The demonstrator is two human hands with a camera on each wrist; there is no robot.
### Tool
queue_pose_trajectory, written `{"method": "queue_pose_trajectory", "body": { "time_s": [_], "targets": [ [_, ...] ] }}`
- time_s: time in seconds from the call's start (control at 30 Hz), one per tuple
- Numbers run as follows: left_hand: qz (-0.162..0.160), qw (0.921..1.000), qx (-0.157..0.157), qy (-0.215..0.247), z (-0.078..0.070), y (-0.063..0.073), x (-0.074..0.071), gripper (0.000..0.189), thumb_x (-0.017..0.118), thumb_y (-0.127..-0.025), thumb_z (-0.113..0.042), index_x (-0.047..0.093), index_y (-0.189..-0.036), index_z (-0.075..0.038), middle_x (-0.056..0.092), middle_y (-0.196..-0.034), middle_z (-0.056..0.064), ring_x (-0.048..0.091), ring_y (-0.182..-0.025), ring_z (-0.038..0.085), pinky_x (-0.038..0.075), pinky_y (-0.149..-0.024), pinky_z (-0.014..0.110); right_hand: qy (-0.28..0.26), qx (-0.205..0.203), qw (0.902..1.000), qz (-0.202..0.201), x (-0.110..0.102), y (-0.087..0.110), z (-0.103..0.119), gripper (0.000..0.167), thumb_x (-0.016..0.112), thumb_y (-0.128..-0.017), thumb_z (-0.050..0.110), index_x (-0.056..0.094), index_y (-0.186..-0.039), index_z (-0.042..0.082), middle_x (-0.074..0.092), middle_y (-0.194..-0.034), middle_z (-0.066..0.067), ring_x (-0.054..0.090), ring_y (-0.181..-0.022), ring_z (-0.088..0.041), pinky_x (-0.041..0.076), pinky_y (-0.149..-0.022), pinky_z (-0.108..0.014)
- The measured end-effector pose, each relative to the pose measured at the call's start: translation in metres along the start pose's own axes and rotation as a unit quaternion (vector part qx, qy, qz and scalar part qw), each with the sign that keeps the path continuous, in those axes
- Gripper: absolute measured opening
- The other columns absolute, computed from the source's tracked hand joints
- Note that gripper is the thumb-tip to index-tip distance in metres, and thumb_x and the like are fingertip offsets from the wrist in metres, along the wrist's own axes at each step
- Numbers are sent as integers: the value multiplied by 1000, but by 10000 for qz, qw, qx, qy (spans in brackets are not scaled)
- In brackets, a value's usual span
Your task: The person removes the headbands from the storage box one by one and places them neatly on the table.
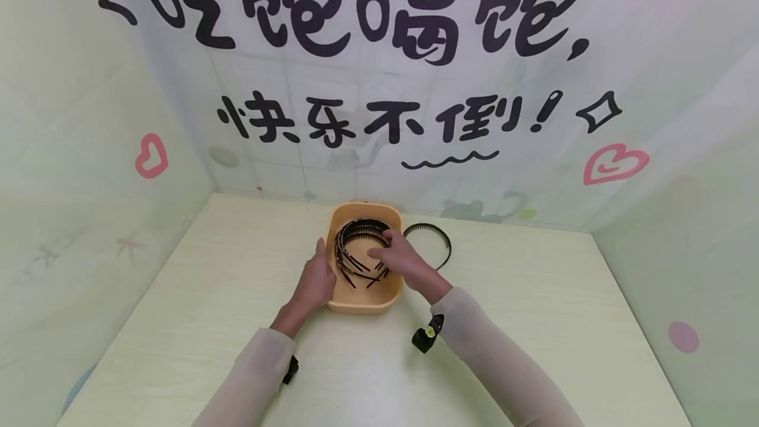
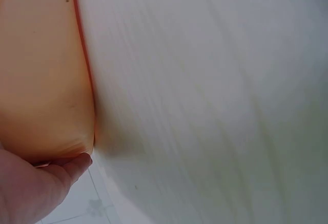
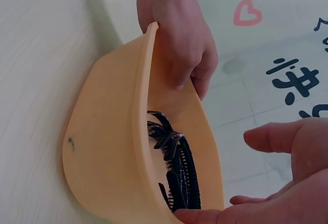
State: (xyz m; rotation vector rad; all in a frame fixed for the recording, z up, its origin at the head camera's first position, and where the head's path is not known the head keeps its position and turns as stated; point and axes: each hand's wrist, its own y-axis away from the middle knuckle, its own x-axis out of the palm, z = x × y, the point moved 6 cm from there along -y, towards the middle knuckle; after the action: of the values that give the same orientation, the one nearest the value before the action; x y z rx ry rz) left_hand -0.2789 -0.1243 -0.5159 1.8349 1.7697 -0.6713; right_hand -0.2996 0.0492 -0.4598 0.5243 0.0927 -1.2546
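An orange plastic basket [image 1: 358, 309] stands on the table, with several black toothed headbands [image 1: 363, 221] lying nested inside it. My left hand [image 1: 315, 282] holds the basket's left wall, and in the right wrist view its fingers [image 3: 179, 75] reach over the rim. In the left wrist view, fingertips [image 2: 82, 163] touch the outer wall at a corner. My right hand [image 1: 410, 266] is over the basket's right rim, thumb and fingers spread apart near the headbands, with nothing between them. Another black headband [image 1: 449, 247] lies on the table just right of the basket, partly hidden behind that hand.
The pale wooden table [image 1: 522, 321] meets a printed back curtain [image 1: 332, 176] close behind the basket, with similar curtains at both sides. A black wrist camera [image 1: 424, 339] sits under the right sleeve, and another [image 1: 290, 370] by the left sleeve.
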Motion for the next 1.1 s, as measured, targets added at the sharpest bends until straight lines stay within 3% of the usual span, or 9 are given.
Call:
{"method": "queue_pose_trajectory", "body": {
  "time_s": [0.13, 0.3, 0.43, 0.6, 0.67, 0.77, 0.83, 1.0, 1.1],
  "targets": [
    [-31, 10000, 5, 52, 0, 0, -1, 62, 28, -98, 4, 3, -154, 12, 45, -137, 42, 68, -96, 39, 58, -70, 37, -134, -2, 9994, -313, -4, -1, 2, 67, 62, -96, 22, 30, -151, 1, 29, -158, -20, 34, -142, -36, 35, -111, -54],
    [-24, 10000, 18, 51, 1, -1, -1, 62, 28, -97, 5, 3, -153, 13, 46, -135, 43, 69, -88, 36, 57, -65, 35, -528, -82, 9977, -424, -7, -5, 3, 68, 59, -94, 14, 26, -153, -1, 29, -157, -26, 50, -127, -37, 44, -103, -49],
    [-12, 10000, 14, 40, 1, -1, -1, 62, 29, -97, 4, 3, -153, 13, 50, -131, 44, 69, -81, 32, 55, -62, 34, -724, -51, 9965, -423, -8, -9, 1, 70, 57, -95, 10, 22, -154, -1, 39, -149, -26, 60, -113, -36, 50, -96, -46],
    [34, 9999, -49, 86, 2, -1, -1, 63, 29, -97, 5, 2, -153, 13, 54, -125, 43, 66, -66, 24, 52, -54, 31, -813, 52, 9954, -501, -9, -13, -3, 69, 56, -95, 8, 24, -155, 0, 52, -135, -20, 62, -113, -33, 50, -98, -45],
    [43, 9999, -67, 96, 2, 0, -1, 63, 29, -97, 5, 2, -153, 12, 56, -122, 43, 64, -63, 23, 51, -52, 30, -865, 28, 9949, -511, -8, -15, -3, 53, 56, -95, 5, 41, -145, -3, 59, -116, -15, 64, -102, -27, 51, -95, -43],
    [19, 9999, -60, 94, 1, -1, -2, 63, 29, -96, 5, 3, -153, 13, 59, -117, 42, 63, -61, 21, 50, -51, 30, -931, -45, 9943, -513, -5, -16, -2, 3, 55, -95, 1, 56, -97, -1, 52, -87, -6, 59, -83, -17, 52, -88, -42],
    [19, 9999, -82, 105, 1, 0, -2, 63, 29, -96, 5, 3, -153, 13, 63, -105, 38, 61, -57, 20, 49, -50, 30, -988, -91, 9938, -495, -3, -18, -1, 22, 55, -95, 0, 41, -79, 5, 41, -77, -2, 50, -76, -14, 52, -85, -41],
    [49, 9999, -121, 83, 1, -1, -2, 63, 29, -97, 4, 2, -153, 14, 64, -80, 27, 56, -50, 18, 47, -48, 29, -1122, -145, 9927, -427, 4, -20, -2, 13, 58, -93, -3, 46, -87, -1, 40, -74, 1, 51, -78, -12, 53, -86, -39],
    [57, 9999, -97, 78, 1, 0, -2, 63, 29, -97, 4, 2, -153, 14, 63, -77, 22, 56, -49, 16, 47, -47, 28, -1182, -130, 9919, -454, 5, -19, -2, 11, 59, -91, -4, 47, -90, -2, 40, -74, 2, 53, -79, -11, 53, -89, -38]
  ]
}}
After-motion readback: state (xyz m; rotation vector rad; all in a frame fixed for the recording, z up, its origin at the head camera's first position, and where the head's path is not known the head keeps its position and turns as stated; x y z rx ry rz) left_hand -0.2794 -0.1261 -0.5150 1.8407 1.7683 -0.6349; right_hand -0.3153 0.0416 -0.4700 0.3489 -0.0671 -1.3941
